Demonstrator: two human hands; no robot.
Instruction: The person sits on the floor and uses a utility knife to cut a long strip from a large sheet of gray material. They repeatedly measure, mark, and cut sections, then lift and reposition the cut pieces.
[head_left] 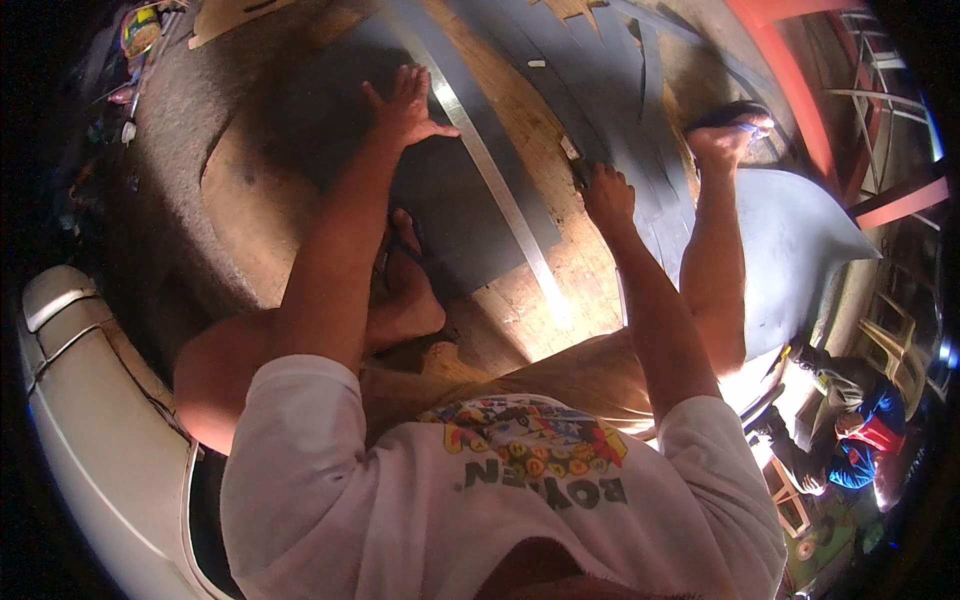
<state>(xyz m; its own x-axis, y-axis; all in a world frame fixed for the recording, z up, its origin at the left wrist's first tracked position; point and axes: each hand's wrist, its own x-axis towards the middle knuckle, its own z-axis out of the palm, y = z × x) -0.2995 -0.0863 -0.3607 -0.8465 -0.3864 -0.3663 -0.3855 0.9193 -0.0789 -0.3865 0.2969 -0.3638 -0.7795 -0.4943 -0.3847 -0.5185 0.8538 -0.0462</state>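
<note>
Seemingly a small cutter (575, 155) in right hand (607, 195), beside metal straightedge (490, 170).

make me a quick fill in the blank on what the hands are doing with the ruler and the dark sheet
1. The left hand presses flat, fingers spread, beside the long metal ____.
2. The right hand grips a small ____ at the straightedge's far side.
3. The dark sheet lies on a ____ board.
4. The person's bare ____ rests on the sheet's near edge.

Missing words: ruler; knife; wooden; foot
</note>
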